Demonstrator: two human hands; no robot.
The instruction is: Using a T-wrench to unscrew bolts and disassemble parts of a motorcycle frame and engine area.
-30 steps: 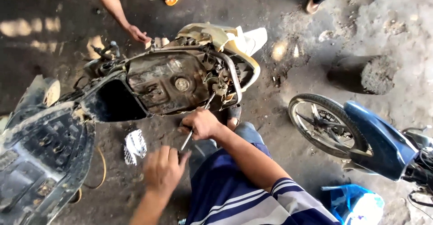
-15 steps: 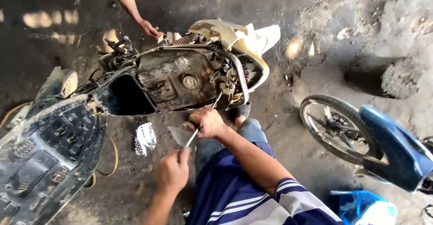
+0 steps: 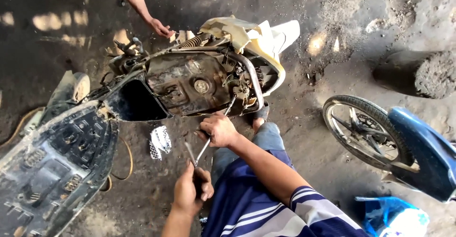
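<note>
Both closed: right hand (image 3: 218, 130) grips wrench (image 3: 203, 150); left hand (image 3: 191, 192) grips tool (image 3: 191, 155).

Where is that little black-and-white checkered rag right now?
The checkered rag lies on the dirt floor left of centre in the head view, below the stripped motorbike frame and left of the person's right hand.

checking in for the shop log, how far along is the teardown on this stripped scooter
Done: body panels are off, the scooter frame bare. In hand: right hand and left hand grip metal tools beside the frame; another person's hand reaches in opposite. Left: rear cowl still attached.
</note>
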